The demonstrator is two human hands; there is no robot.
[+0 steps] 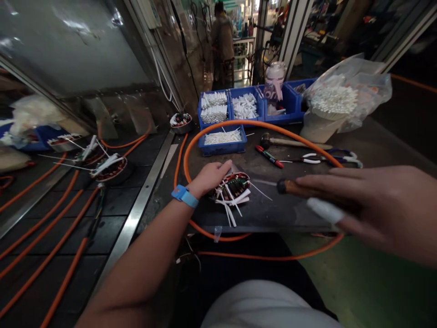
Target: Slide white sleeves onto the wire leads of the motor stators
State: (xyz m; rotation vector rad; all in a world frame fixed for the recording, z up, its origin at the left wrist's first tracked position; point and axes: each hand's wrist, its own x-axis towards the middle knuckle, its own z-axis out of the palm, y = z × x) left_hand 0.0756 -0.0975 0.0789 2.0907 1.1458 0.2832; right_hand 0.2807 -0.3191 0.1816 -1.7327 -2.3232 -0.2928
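Motor stator sits near the front edge of the tabletop, ring of copper windings with white paper strips sticking out at 6 o'clock. Looks heavy and rigid in the steel core, so it should stay put under a push; the winding wires and paper slips look soft and easy to bend or tear. Best hold is probably the outer metal rim, not the coil ends.

Left hand lies flat over the stator's 9 o'clock side, fingers loosely spread on the top, pressing more than gripping; blue wristband on the wrist. Right hand at 3 o'clock from the stator, well apart, closed around a wooden-handled tool whose thin metal tip points toward the windings; one finger wrapped in white tape.

At 12 o'clock: blue bin of white strips, more blue bins behind. Hammer, red screwdriver and pliers lie at 1 o'clock. Orange hose loops around the work area. More stators at 9 o'clock. Plastic bag of white tubes at 2 o'clock.
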